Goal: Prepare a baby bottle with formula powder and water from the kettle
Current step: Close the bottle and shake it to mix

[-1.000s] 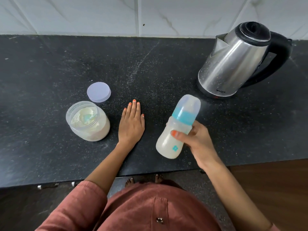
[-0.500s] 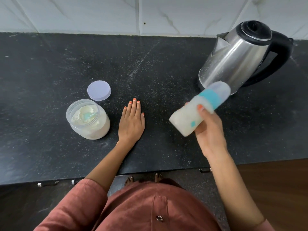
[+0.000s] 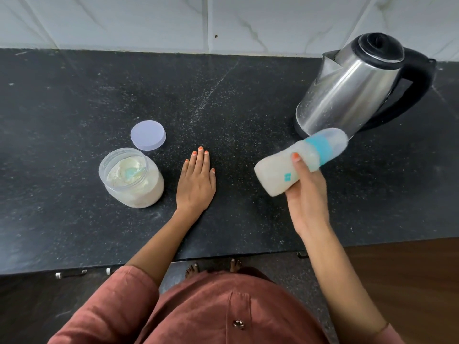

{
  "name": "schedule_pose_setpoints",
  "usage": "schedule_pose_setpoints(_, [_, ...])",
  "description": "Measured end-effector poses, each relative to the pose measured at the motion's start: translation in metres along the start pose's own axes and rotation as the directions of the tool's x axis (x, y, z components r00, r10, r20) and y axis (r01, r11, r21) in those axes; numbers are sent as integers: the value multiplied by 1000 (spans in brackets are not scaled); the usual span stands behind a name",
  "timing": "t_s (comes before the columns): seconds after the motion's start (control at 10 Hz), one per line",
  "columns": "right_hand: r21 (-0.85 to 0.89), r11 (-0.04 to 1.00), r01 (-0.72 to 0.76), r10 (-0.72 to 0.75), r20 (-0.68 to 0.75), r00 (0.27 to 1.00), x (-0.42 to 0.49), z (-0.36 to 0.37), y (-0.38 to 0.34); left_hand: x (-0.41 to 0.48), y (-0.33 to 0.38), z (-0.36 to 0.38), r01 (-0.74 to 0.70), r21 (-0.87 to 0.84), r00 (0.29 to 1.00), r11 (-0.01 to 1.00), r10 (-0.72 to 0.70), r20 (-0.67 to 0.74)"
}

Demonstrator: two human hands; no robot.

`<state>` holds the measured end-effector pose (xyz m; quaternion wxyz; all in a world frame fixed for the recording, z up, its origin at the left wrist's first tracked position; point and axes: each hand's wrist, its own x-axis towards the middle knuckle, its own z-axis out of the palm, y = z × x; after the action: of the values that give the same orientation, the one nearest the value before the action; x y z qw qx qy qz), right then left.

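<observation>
Nearest the camera is the person's rust-red shirt (image 3: 198,316) with a small metal button, and past its hem bare toes show on the floor below the desk edge. The right hand (image 3: 306,194) is raised above the black speckled desk (image 3: 74,95), fingers wrapped round the baby bottle (image 3: 295,161), thumb with orange nail pressed on its side. The bottle is tilted almost flat, base toward the person's left, capped end pointing right and away toward the kettle. It is filled with milky white liquid, has a teal collar and a clear domed cap, and carries a small teal mark on its body, too small to read.

The left hand (image 3: 196,180) lies flat on the desk, palm down, fingers straight and close together, holding nothing. Just beside it to the left stands the open formula jar (image 3: 131,178), clear plastic, partly filled with pale powder, a teal scoop half buried in it. Its round pale lilac lid (image 3: 148,134) lies flat on the desk just behind the jar, apart from it.

Farther back on the right stands the steel kettle (image 3: 352,88) with black lid and black handle, spout facing left; no writing on it can be read. The desk is dusted with light specks. Behind it runs a wall of white marble-veined tiles (image 3: 149,18). A brown wooden surface shows at lower right.
</observation>
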<state>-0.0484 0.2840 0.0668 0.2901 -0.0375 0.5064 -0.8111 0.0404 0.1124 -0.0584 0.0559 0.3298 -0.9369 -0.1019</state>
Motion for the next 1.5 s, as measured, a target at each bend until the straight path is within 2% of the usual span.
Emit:
schedule_pose_setpoints(0.1, [-386,920,-61,139,177,974,-18,-1,8,1,-1,0,1,-9,1000,1000,-1,0])
schedule_pose_setpoints(0.2, [-389,919,-59,131,162,978,-15,-4,5,1,0,0,2,-14,1000,1000,-2,-4])
schedule_pose_setpoints(0.3, [37,998,-41,43,-47,998,1,0,-2,1,0,1,1,-13,1000,1000,-1,-11])
schedule_pose_setpoints(0.4, [51,999,-16,21,-109,994,0,3,6,0,0,1,0,-5,1000,1000,0,-10])
schedule_pose_setpoints(0.5, [-352,933,-80,118,87,989,-19,4,19,1,-1,1,1,-5,1000,1000,-1,-13])
schedule_pose_setpoints(0.6, [-374,924,-73,119,102,988,-16,1,13,1,0,1,-1,-10,1000,1000,1,-10])
schedule_pose_setpoints(0.7, [45,997,-59,63,-92,994,1,3,3,1,-1,1,-2,-8,1000,1000,1,-18])
schedule_pose_setpoints(0.8, [-37,999,-29,26,-92,995,-1,4,8,0,0,2,-2,2,1000,1000,2,-12])
schedule_pose_setpoints(0.9, [-443,895,-58,133,141,981,-20,2,14,1,-2,2,-1,-6,1000,1000,1,-15])
schedule_pose_setpoints(1.0, [-437,899,-30,111,162,981,-16,2,7,1,-1,2,-4,-5,1000,1000,4,-14])
schedule_pose_setpoints(1.1, [-4,1000,-18,17,-40,999,3,9,-1,1,-1,2,-2,-8,1000,1000,2,-17])
schedule_pose_setpoints(1.2, [48,998,-26,30,-70,997,2,12,8,0,0,1,-2,-7,1000,1000,2,-15])
schedule_pose_setpoints(1.3, [-320,941,-113,164,140,976,-17,8,15,0,-1,1,-1,0,1000,1000,1,-13])
schedule_pose_setpoints(1.4, [-313,946,-81,125,123,985,-12,1,6,1,-1,1,-3,-9,1000,1000,3,-14])
schedule_pose_setpoints(1.5, [63,998,-23,27,-69,997,3,3,-3,0,-1,1,-3,-11,1000,1000,3,-14])
